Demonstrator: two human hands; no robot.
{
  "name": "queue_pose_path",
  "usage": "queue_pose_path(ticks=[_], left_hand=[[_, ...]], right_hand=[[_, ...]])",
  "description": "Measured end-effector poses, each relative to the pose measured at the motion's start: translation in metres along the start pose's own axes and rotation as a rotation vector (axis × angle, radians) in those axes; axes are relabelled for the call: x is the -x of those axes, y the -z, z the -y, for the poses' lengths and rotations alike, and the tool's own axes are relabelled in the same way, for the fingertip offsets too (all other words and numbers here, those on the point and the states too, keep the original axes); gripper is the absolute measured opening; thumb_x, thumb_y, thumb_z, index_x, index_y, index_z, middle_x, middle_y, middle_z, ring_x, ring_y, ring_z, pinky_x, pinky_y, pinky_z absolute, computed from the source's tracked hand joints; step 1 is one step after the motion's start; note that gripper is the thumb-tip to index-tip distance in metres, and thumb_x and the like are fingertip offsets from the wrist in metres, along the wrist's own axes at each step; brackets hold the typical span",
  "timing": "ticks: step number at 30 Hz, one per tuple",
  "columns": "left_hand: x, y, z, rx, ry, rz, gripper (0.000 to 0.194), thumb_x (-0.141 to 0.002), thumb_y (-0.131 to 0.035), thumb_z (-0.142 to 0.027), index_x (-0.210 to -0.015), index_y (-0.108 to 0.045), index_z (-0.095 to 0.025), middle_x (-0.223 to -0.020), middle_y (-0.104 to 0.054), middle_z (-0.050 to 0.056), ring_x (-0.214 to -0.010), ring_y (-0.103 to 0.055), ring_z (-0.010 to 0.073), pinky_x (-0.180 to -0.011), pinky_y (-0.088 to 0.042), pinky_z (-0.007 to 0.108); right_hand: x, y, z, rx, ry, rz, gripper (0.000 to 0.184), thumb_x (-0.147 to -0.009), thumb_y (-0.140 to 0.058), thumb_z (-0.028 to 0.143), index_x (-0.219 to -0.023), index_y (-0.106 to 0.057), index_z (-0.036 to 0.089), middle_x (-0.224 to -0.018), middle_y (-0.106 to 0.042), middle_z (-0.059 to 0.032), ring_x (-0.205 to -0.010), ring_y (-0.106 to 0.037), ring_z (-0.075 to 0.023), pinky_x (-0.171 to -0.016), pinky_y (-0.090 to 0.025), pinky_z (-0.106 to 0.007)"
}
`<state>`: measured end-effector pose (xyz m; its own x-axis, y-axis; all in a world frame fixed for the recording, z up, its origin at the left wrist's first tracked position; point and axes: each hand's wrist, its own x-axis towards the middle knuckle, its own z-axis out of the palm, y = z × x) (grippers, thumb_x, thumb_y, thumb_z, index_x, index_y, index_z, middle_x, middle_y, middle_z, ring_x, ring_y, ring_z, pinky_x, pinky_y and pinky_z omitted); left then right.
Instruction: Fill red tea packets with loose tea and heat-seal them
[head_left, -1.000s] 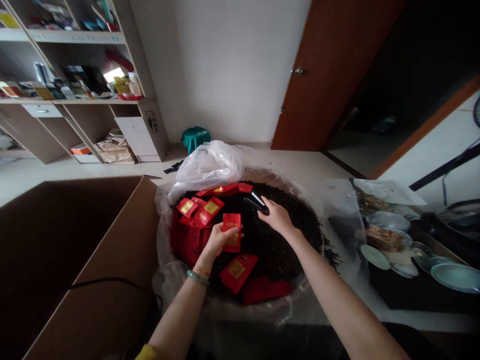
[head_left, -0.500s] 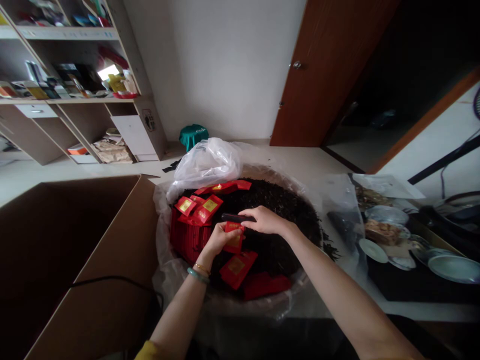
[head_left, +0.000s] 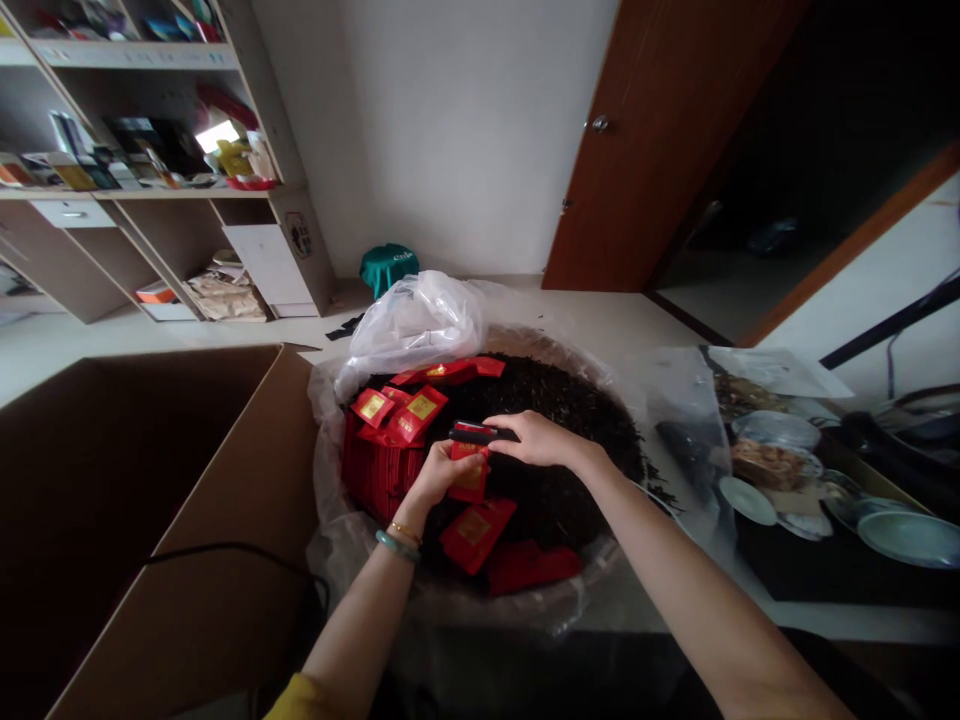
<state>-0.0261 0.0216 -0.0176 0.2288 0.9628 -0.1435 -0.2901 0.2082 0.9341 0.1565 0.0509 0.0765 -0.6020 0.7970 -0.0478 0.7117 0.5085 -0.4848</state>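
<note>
A wide round basket (head_left: 600, 385) lined with clear plastic holds a heap of dark loose tea leaves (head_left: 559, 405). My left hand (head_left: 435, 475) is closed on a small red packet (head_left: 471, 476) with a gold label, held upright over the leaves. My right hand (head_left: 529, 440) is closed on a dark scoop-like tool (head_left: 471, 435), whose tip sits at the packet's top edge. Several more red packets (head_left: 401, 415) are stacked at the basket's left side, and others (head_left: 476, 535) lie near its front.
A large open cardboard box (head_left: 150, 500) stands at the left. A bunched clear plastic bag (head_left: 412, 325) rises behind the basket. Dishes and a tray (head_left: 787, 480) sit on the right. Shelves (head_left: 150, 180) line the far wall beside a brown door (head_left: 660, 140).
My right hand came back from the far leaves with the dark tool, towards the red packet in my left hand. The tool's tip now meets the packet's top.
</note>
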Motion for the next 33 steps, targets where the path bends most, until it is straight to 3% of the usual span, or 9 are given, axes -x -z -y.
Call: queue_pose_path(ticks=[12, 21, 27, 33], left_hand=[[-0.001, -0.001, -0.001, 0.002, 0.02, 0.006, 0.045, -0.052, -0.085, -0.038, -0.084, -0.07, -0.01, -0.068, -0.072, 0.005, -0.059, -0.067, 0.0174, -0.06, -0.052, 0.027], [-0.002, 0.001, -0.003, 0.039, -0.079, -0.1, 0.039, -0.061, -0.078, -0.047, -0.078, -0.071, -0.012, -0.067, -0.07, 0.003, -0.057, -0.063, 0.0142, -0.059, -0.048, 0.025], [-0.005, 0.003, -0.002, 0.005, -0.213, -0.173, 0.044, -0.063, -0.078, -0.042, -0.099, -0.071, -0.016, -0.088, -0.073, 0.005, -0.08, -0.065, 0.0173, -0.075, -0.048, 0.026], [-0.004, 0.007, -0.001, -0.014, -0.249, -0.185, 0.035, -0.064, -0.077, -0.039, -0.088, -0.072, -0.014, -0.081, -0.071, 0.004, -0.074, -0.064, 0.017, -0.069, -0.048, 0.025]], right_hand=[[0.0, -0.002, 0.001, 0.112, -0.001, -0.028, 0.034, -0.089, -0.052, 0.031, -0.121, -0.06, 0.023, -0.114, -0.069, -0.0061, -0.103, -0.065, -0.0243, -0.084, -0.047, -0.03], [-0.001, -0.005, 0.001, 0.166, -0.016, -0.028, 0.033, -0.089, -0.052, 0.031, -0.121, -0.059, 0.024, -0.111, -0.07, -0.0055, -0.099, -0.066, -0.0237, -0.08, -0.046, -0.029], [-0.001, -0.008, 0.003, 0.147, -0.003, -0.026, 0.033, -0.089, -0.052, 0.03, -0.12, -0.06, 0.024, -0.111, -0.07, -0.0055, -0.098, -0.066, -0.0229, -0.08, -0.046, -0.029], [0.0, -0.009, 0.007, 0.037, 0.016, -0.031, 0.034, -0.087, -0.055, 0.029, -0.12, -0.061, 0.024, -0.108, -0.071, -0.0048, -0.094, -0.067, -0.0214, -0.08, -0.048, -0.028]])
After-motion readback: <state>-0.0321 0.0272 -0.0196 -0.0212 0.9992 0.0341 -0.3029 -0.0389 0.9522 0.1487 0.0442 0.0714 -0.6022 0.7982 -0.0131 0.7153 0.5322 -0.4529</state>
